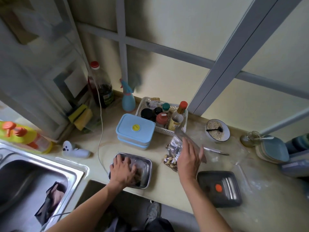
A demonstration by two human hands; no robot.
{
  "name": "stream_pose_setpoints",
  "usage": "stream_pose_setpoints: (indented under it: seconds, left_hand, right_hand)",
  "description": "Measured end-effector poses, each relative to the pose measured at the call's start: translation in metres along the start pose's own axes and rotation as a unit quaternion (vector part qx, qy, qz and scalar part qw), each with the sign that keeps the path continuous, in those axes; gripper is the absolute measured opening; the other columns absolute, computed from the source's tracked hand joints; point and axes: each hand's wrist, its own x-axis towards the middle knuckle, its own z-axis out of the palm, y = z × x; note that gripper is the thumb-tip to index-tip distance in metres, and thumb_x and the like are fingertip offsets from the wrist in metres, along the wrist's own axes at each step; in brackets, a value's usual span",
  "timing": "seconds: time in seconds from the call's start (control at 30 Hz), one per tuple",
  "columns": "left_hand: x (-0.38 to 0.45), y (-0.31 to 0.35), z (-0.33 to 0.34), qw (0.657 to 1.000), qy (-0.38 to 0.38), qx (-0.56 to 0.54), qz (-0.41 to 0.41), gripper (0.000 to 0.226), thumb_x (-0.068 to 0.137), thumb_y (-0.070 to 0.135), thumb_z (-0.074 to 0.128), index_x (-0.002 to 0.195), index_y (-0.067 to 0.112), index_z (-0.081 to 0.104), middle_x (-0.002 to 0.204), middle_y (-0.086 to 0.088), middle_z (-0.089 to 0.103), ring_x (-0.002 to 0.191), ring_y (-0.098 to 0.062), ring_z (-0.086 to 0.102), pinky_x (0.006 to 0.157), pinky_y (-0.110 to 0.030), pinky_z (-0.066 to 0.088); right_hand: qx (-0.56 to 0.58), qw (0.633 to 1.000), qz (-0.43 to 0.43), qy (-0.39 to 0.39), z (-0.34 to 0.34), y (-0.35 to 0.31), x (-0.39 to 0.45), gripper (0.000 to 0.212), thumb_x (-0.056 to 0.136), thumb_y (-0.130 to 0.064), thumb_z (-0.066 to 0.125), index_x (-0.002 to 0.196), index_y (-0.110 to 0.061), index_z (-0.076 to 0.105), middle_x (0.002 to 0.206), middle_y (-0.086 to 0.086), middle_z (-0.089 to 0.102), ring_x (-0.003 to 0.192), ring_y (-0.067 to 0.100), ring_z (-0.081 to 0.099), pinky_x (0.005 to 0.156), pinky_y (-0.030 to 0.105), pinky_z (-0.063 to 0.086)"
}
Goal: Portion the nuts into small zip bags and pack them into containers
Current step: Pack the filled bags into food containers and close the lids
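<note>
Hands over a steel tray and a bag of nuts on a kitchen counter.

No writing is readable on the bottle (pixel 101 86) or the blue boxes (pixel 135 129). The left hand (pixel 122 169) lies spread in the steel tray (pixel 147 166), hiding most of its contents. Just right, the bag of nuts (pixel 173 154) lies on the counter (pixel 167 195); the right hand (pixel 189 159) holds a blurred clear bag (pixel 187 136), fingers mostly hidden.

The left hand (pixel 123 171) presses into the steel tray (pixel 147 166) at six o'clock; the right hand (pixel 189 158) holds a clear bag (pixel 175 146) of nuts at three o'clock of it.
</note>
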Motion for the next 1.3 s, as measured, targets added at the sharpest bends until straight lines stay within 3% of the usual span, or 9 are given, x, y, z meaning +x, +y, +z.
stream_pose_setpoints:
  seconds: [0.23, 0.33, 0.4, 0.5, 0.6, 0.73, 0.87, 1.13, 1.3]
  left_hand:
    - [0.002, -0.013, -0.019, 0.963, 0.092, -0.236, 0.09, 0.044, 0.104, 0.041, 0.023, 0.093, 0.019, 0.06, 0.095, 0.002, 0.06, 0.088, -0.021, 0.051, 0.081, -0.039, 0.046]
    - [-0.003, -0.006, -0.042, 0.871, -0.018, -0.492, 0.006, 0.046, 0.109, 0.038, 0.031, 0.095, 0.015, 0.068, 0.086, -0.007, 0.071, 0.076, -0.019, 0.066, 0.067, -0.028, 0.053]
    - [0.003, -0.013, -0.042, 0.842, -0.086, -0.533, -0.013, 0.04, 0.106, 0.042, 0.042, 0.102, 0.014, 0.07, 0.091, -0.008, 0.074, 0.082, -0.02, 0.071, 0.072, -0.033, 0.06]
    - [0.01, -0.036, -0.034, 0.905, -0.038, -0.423, 0.025, 0.01, 0.092, 0.024, 0.068, 0.102, 0.023, 0.069, 0.094, 0.004, 0.074, 0.09, -0.017, 0.071, 0.085, -0.036, 0.059]
    - [0.005, -0.052, -0.034, 0.93, 0.007, -0.364, 0.041, 0.018, 0.09, 0.011, 0.065, 0.093, 0.029, 0.068, 0.085, 0.012, 0.072, 0.08, -0.01, 0.068, 0.076, -0.027, 0.054]
    - [-0.002, -0.071, -0.031, 0.951, 0.069, -0.3, 0.023, 0.011, 0.089, 0.017, 0.062, 0.091, 0.022, 0.071, 0.081, 0.008, 0.072, 0.077, -0.012, 0.066, 0.07, -0.029, 0.05]
    - [-0.002, -0.072, -0.027, 0.958, 0.076, -0.277, -0.003, 0.014, 0.09, 0.019, 0.061, 0.097, 0.017, 0.073, 0.087, 0.001, 0.074, 0.082, -0.02, 0.068, 0.072, -0.028, 0.049]
    - [0.005, -0.07, -0.033, 0.943, 0.076, -0.316, -0.068, 0.014, 0.091, 0.011, 0.055, 0.089, 0.013, 0.069, 0.08, -0.001, 0.068, 0.08, -0.026, 0.065, 0.07, -0.028, 0.044]
    - [0.013, -0.077, -0.031, 0.969, 0.044, -0.241, -0.029, 0.031, 0.094, 0.021, 0.063, 0.12, 0.005, 0.061, 0.117, -0.013, 0.053, 0.092, -0.026, 0.057, 0.083, -0.03, 0.044]
  right_hand:
    - [0.05, 0.996, -0.077, -0.002, 0.005, -0.057, -0.08, 0.038, 0.09, 0.007, 0.059, 0.122, -0.007, 0.072, 0.124, 0.005, 0.072, 0.116, 0.022, 0.069, 0.112, 0.065, 0.036]
    - [0.079, 0.988, -0.127, -0.026, 0.006, -0.078, -0.117, 0.037, 0.094, 0.003, 0.058, 0.124, -0.013, 0.073, 0.129, 0.001, 0.07, 0.123, 0.019, 0.065, 0.112, 0.065, 0.036]
    - [0.094, 0.982, -0.152, -0.056, 0.008, -0.091, -0.14, 0.04, 0.093, 0.001, 0.061, 0.127, -0.015, 0.072, 0.132, 0.0, 0.069, 0.125, 0.019, 0.064, 0.113, 0.065, 0.035]
    - [0.126, 0.973, -0.155, -0.115, 0.009, -0.107, -0.157, 0.035, 0.095, -0.012, 0.065, 0.128, -0.019, 0.071, 0.133, 0.001, 0.067, 0.125, 0.021, 0.063, 0.118, 0.058, 0.034]
    - [0.153, 0.963, -0.13, -0.179, 0.009, -0.114, -0.159, 0.038, 0.095, -0.032, 0.064, 0.132, -0.023, 0.066, 0.142, 0.006, 0.059, 0.131, 0.025, 0.056, 0.119, 0.05, 0.034]
    - [0.062, 0.965, 0.094, -0.238, 0.016, -0.117, -0.15, 0.054, 0.09, -0.032, 0.067, 0.142, -0.024, 0.056, 0.155, 0.015, 0.042, 0.135, 0.036, 0.047, 0.109, 0.05, 0.045]
    - [0.085, 0.896, 0.255, -0.353, 0.015, -0.121, -0.129, 0.069, 0.1, -0.035, 0.057, 0.16, -0.026, 0.025, 0.155, 0.016, 0.039, 0.142, 0.034, 0.042, 0.11, 0.041, 0.042]
    - [0.103, 0.921, 0.198, -0.318, 0.018, -0.128, -0.088, 0.066, 0.097, -0.029, 0.064, 0.156, -0.019, 0.036, 0.146, 0.009, 0.049, 0.135, 0.029, 0.047, 0.11, 0.04, 0.042]
    - [0.059, 0.878, 0.229, -0.416, 0.028, -0.131, -0.083, 0.058, 0.098, -0.032, 0.057, 0.151, -0.028, 0.033, 0.143, 0.005, 0.047, 0.135, 0.028, 0.045, 0.105, 0.041, 0.043]
